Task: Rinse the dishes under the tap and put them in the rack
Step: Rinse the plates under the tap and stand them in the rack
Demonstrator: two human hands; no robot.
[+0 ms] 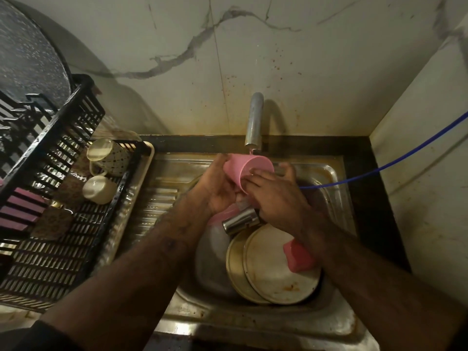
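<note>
Looking down over a steel sink (336, 173), two bare forearms reach in from the bottom edge. Both hands meet at a pink plastic cup (247, 168), held tilted on its side directly under the spout of a metal tap (254, 120), where a thin stream of water touches its upper wall. The left hand (217, 188) cups the closed base end from the left, fingers curled around it. The right hand (276, 193) grips the rim end from the right, its fingertips reaching into the mouth.

Just below the hands, in the basin, a steel tumbler (240, 220) lies on its side. Nearer the viewer lie round steel plates (276, 267), overlapping, with a pink object (298, 257) resting at their right edge under the right forearm.

To the left of the sink stands a black slatted dish rack (63, 254). It holds a patterned mug (111, 157) and a plain cream cup (98, 190), both on their sides. A thin blue tube (395, 160) runs from the right into the basin.
</note>
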